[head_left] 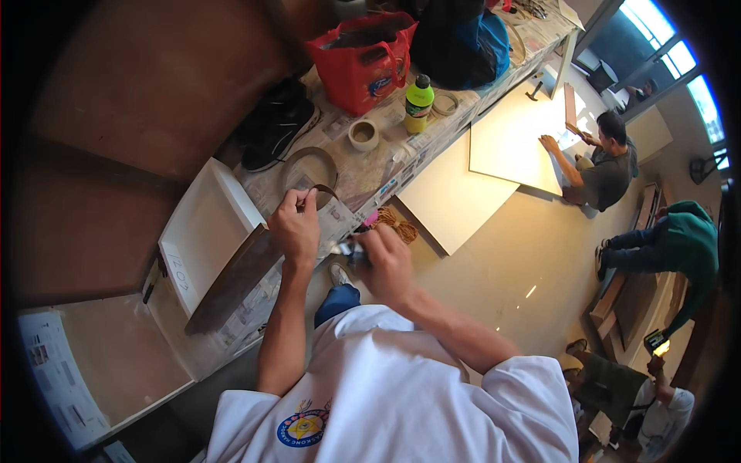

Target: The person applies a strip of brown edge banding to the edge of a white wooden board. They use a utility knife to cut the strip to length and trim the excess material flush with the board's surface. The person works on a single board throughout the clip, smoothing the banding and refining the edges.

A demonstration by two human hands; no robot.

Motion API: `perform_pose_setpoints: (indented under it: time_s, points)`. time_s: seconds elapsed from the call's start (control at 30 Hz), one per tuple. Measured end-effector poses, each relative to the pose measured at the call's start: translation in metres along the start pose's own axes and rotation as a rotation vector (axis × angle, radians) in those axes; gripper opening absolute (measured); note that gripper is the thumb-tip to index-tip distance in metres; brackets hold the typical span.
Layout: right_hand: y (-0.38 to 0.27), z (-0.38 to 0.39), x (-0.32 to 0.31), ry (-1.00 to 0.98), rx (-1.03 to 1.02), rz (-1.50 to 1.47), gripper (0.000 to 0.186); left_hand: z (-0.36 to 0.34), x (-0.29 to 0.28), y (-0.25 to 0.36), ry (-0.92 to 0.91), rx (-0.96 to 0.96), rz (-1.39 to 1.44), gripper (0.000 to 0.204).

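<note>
The left hand [296, 224] is pinching the brown strip [309, 166], looping toward twelve o'clock; the right hand [386, 262] is gripping a small tool [349, 251].

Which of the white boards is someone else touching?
The far board on the floor, at upper right: a kneeling person's hand rests on it. The nearer floor board lies untouched.

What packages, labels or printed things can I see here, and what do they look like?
Red shopping bag: far end of the bench, boxy, blue-and-white label on its side.
Drink bottle: right of the bag, upright, yellow-green, black cap, dark label band.
Printed sheet: lower left, white with small pictures.
</note>
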State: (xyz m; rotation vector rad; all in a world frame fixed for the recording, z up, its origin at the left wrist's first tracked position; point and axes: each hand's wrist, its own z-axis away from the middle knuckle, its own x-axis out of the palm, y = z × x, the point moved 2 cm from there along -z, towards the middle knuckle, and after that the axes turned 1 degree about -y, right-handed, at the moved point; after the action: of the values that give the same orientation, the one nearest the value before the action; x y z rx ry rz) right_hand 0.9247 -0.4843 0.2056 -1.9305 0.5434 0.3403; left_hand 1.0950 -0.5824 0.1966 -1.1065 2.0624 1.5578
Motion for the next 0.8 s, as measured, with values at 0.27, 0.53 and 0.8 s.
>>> perform_pose_setpoints:
  time_s: [0.27, 0.53, 0.8]
  points:
    - [0.092, -0.049, -0.042, 0.314, 0.391, 0.064, 0.029, 0.013, -0.043, 0.053, -0.263, 0.277, 0.154, 0.012]
    - [0.088, -0.047, -0.046, 0.4, 0.249, 0.004, 0.02, 0.004, -0.01, 0.035, -0.202, 0.091, 0.672, 0.016]
    - [0.065, -0.039, -0.087, 0.425, 0.126, -0.077, 0.021, -0.016, -0.017, 0.051, -0.49, 0.254, 0.822, 0.032]
